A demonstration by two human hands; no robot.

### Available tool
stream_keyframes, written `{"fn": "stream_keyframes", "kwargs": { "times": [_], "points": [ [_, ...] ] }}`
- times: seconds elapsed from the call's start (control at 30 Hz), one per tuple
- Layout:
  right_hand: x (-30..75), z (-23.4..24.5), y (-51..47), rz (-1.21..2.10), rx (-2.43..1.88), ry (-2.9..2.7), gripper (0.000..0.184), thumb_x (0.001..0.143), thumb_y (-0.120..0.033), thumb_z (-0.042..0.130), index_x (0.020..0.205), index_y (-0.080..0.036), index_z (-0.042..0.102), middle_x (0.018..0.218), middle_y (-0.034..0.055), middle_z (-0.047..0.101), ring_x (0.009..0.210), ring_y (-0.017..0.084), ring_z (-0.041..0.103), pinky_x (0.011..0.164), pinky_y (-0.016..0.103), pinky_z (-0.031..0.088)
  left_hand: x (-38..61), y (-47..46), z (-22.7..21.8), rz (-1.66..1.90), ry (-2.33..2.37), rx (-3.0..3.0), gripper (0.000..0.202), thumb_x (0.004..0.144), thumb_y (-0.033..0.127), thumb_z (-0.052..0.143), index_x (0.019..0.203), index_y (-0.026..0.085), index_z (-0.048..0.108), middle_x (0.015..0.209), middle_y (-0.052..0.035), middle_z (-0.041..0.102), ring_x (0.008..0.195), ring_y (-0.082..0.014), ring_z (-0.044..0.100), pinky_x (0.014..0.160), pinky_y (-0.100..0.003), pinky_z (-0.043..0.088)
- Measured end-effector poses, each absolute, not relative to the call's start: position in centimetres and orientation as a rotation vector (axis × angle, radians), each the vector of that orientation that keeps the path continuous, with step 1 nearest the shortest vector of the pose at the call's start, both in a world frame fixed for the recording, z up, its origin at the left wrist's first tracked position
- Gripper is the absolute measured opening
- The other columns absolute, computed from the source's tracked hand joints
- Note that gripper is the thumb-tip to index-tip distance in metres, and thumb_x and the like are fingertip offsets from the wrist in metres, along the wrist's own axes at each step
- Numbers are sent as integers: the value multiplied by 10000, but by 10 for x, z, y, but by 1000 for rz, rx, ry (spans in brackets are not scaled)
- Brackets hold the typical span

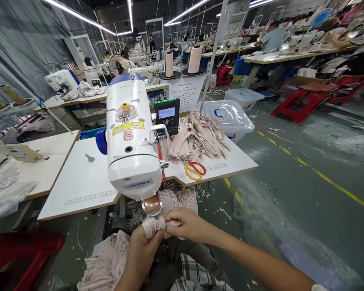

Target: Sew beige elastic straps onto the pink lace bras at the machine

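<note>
Head view: we pinch pale pink fabric between left hand and right hand, both closed on it, just below the sewing machine head; aligning step, judged. Next, feeding calls for straight edges.

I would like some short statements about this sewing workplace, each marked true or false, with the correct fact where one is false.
1. Both hands, left hand and right hand, hold the pale pink fabric. True.
2. The scissors have blue handles. False: the handles are red and yellow.
3. The strip pile lies on the table to the right of the sewing machine. True.
4. The scissors lie in the person's lap. False: they lie on the table.
</note>
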State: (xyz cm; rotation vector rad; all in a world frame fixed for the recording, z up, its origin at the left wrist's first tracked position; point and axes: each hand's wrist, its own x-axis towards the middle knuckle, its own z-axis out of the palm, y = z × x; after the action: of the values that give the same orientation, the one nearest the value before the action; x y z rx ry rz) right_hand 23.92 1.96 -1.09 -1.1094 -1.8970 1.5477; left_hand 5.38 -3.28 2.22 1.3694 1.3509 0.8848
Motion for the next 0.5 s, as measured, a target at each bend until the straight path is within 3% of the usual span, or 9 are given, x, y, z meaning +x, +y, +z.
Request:
{"fn": "stream_keyframes", "kwargs": {
  "times": [0.17, 0.33, 0.5],
  "points": [
    [238, -14, 15, 1848, -1188, -1565, 177, 747, -327, 671, 836, -174, 682, 613, -42, 584, 548, 103, 494, 518, 208, 363, 52, -30, 17, 904, 1365, 1243, 265, 812, 412, 711, 800, 148, 733, 742, -41, 702, 702, -182, 617, 659, -249, 503],
    [239, -16, 12, 1887, -1172, -1492, 222, 754, -356, 682, 859, -162, 701, 729, -16, 631, 650, 116, 541, 588, 217, 402, 49, -32, 1, 937, 1331, 1070, 289, 772, 409, 769, 733, 135, 686, 690, -22, 668, 625, -136, 582, 588, -218, 480],
    [240, -14, 9, 1822, -1188, -1577, 211, 778, -342, 656, 868, -161, 713, 739, -9, 625, 657, 118, 540, 586, 222, 401, 50, -33, -6, 964, 1285, 955, 260, 767, 374, 791, 762, 132, 695, 724, -29, 694, 657, -142, 617, 616, -233, 517]
  ]
}}
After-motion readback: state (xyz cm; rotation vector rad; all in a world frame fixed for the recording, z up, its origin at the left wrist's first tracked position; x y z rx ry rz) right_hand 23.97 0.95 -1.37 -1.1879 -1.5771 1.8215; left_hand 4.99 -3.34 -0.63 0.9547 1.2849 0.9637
